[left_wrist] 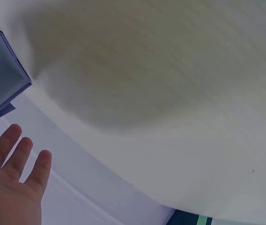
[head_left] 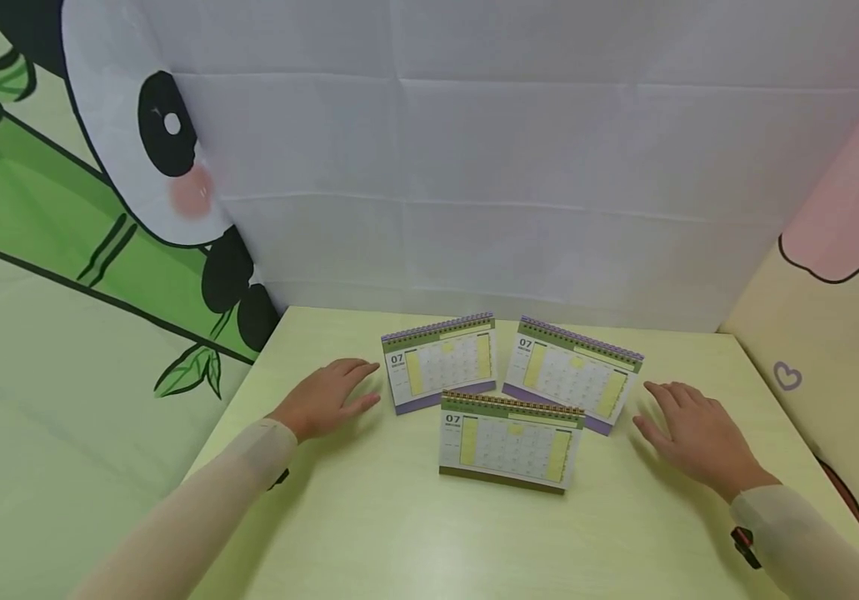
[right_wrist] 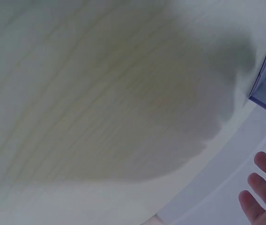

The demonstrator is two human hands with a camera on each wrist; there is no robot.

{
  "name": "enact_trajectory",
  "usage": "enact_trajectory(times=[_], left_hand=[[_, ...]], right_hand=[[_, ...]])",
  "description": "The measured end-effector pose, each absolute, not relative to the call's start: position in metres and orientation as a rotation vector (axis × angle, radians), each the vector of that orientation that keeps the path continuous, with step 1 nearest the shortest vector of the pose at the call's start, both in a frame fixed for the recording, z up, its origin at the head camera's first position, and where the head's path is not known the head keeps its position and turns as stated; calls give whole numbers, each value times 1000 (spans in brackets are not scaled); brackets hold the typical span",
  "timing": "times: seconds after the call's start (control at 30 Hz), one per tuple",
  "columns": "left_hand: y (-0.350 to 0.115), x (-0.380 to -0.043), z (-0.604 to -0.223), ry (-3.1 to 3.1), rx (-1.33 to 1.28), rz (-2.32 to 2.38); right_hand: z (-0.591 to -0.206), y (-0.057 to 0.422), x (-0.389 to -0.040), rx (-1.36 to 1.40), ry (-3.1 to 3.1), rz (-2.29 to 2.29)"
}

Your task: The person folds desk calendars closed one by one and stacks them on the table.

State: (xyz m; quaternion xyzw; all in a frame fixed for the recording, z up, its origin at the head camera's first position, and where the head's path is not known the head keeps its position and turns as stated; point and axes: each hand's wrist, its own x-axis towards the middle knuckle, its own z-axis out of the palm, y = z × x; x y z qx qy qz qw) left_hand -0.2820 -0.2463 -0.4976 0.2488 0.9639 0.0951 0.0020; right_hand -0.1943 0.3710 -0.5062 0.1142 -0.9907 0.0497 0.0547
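Note:
Three desk calendars stand tent-like on the table. The left calendar [head_left: 440,367] and the right calendar [head_left: 571,375] have purple bases and angle toward each other at the back. In front of them is a calendar with a brown base [head_left: 510,446], overlapping their lower corners in the head view. My left hand [head_left: 327,396] is just left of the left calendar, fingers extended and holding nothing. On the other side my right hand [head_left: 702,433] hovers beside the right calendar, its fingers spread loosely. Each wrist view catches a purple calendar's open end [left_wrist: 4,75] near the fingertips.
The pale wood-grain table [head_left: 369,533] reaches back to a white cloth backdrop [head_left: 474,150]. A green panda-print cloth [head_left: 62,350] hangs at the left, and a pink and cream cloth [head_left: 834,333] borders the right edge.

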Motion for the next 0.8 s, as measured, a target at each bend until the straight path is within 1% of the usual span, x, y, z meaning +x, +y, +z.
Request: enact_trajectory(times=[0.17, 0.33, 0.8], left_hand=[[-240, -276, -502, 2997, 715, 373], [-228, -268, -500, 2989, 703, 397], [-217, -255, -502, 2916, 615, 586]], right_hand=[[-506, 366, -191, 317, -3013, 149], [-504, 362, -187, 296, -3026, 158], [-510, 352, -177, 330, -2980, 224]])
